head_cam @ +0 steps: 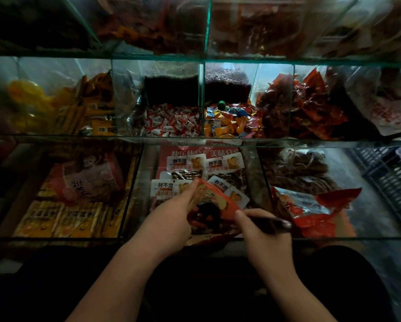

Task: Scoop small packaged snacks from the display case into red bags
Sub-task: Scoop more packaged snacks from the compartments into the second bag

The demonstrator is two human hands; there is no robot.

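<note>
Left hand pinches the red bag open at its 9 o'clock edge over the front-centre bin, right hand fingers clamped on a dark scoop handle at 3 o'clock; I'd keep the mouth wide and tip snacks in low.

Glass display case, tiered compartments: peanut packs, yellow packets, possibly candies above

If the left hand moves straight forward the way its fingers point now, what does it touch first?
Probably the white-labelled clear peanut packets in the middle front compartment. The left hand already holds the red bag open just before them; depth is unclear.
</note>
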